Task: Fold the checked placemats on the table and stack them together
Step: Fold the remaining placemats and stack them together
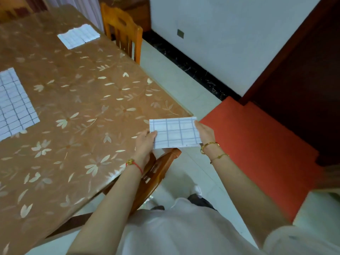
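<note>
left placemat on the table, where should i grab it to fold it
Probably pinch the near right corner of the left placemat, coming in from the right: it lies flat and spread, so only an edge can be lifted, and that corner points toward the person over bare table. The left hand and right hand both hold the folded placemat, so set that down first.

Glossy floral table cover point(77, 100), matt cloth placemat point(174, 133), varnished wooden chair point(121, 30)
</note>
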Available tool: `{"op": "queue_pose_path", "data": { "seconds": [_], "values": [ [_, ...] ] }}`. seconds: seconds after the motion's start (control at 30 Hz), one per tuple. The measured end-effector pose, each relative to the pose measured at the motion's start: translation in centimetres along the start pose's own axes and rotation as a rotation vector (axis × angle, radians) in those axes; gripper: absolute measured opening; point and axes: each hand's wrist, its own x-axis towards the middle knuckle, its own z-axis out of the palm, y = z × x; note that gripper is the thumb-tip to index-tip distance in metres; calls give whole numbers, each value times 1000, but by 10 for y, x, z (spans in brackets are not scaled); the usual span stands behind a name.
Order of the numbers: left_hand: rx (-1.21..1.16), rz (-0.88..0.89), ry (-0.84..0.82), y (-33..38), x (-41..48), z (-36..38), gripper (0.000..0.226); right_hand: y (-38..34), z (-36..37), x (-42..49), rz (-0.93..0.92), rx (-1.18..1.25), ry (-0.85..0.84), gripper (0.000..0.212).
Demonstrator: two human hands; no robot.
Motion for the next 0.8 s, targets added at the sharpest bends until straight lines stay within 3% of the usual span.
{"op": "queue_pose_path", "data": {
  "seconds": [0.2,0.43,0.57,0.8],
  "values": [
    [49,66,-74,17,-1,73,14,-4,-64,13,24,103,43,19],
    [-12,56,-53,18,-10,185,11,-24,-158,46,-33,149,58,55],
    [-27,55,-43,18,-11,243,11,-45,-206,67,-64,110,52,23],
    [-39,-6,-26,28,1,321,15,-64,-266,112,-99,86,54,41]
  ]
}}
